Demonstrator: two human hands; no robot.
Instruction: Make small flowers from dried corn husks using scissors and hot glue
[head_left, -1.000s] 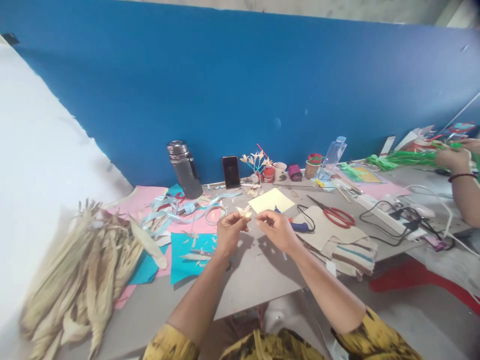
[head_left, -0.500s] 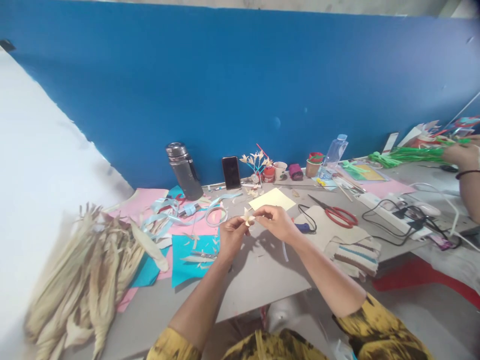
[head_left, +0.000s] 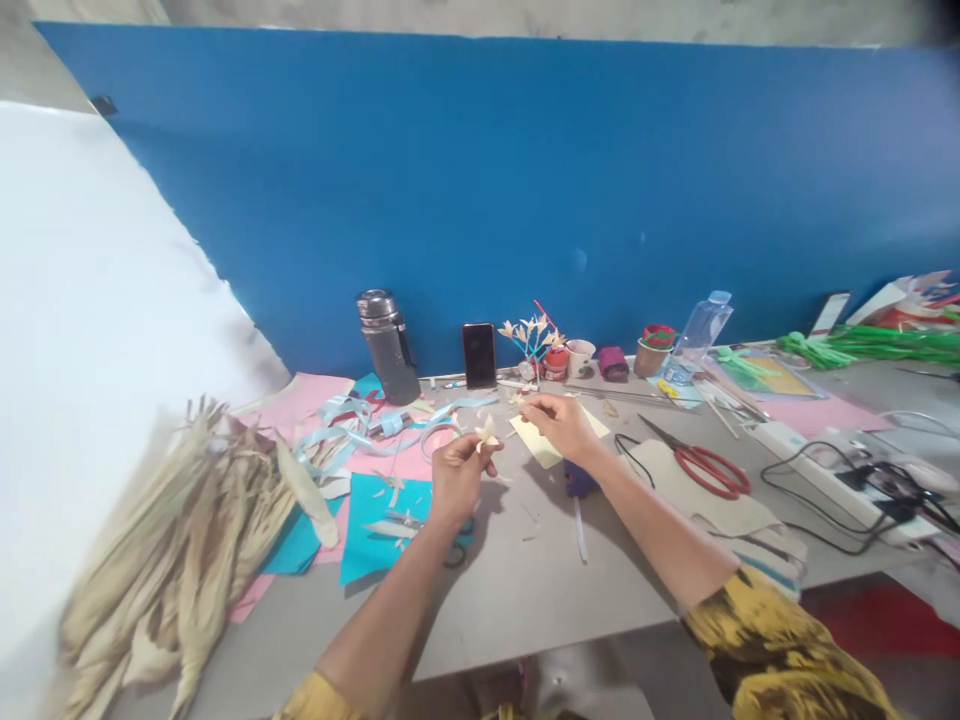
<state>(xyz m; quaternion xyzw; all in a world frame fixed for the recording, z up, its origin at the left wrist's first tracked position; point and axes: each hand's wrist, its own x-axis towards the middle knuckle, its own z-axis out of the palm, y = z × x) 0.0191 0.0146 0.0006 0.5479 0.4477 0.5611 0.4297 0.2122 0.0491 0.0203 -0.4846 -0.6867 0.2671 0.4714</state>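
My left hand (head_left: pixel 459 475) is closed, pinching a small cream flower (head_left: pixel 488 432) of pointed husk petals between thumb and fingers. To its right, my right hand (head_left: pixel 559 428) hovers apart from the flower over a pale yellow sheet (head_left: pixel 541 446). Its fingertips are pressed together; whatever they hold is too small to name. Below my right wrist lies a blue glue gun (head_left: pixel 579 480), partly covered, with a white stick (head_left: pixel 580 532) behind it. Left of my left forearm, a bright blue sheet (head_left: pixel 360 560) carries husk scraps and small scissors (head_left: pixel 456 555).
Dried corn husks (head_left: pixel 202 540) are heaped at left. A thermos (head_left: pixel 388 350), a phone (head_left: pixel 480 356) and husk flowers (head_left: pixel 534 330) stand along the blue partition. Red-handled scissors (head_left: pixel 712 472), a power strip (head_left: pixel 832 480) and a bottle (head_left: pixel 701 330) are at right.
My right hand has drawn away from the flower, which stays in my left hand. The view has swung left, and the other person's hand at the far right has gone out of it.
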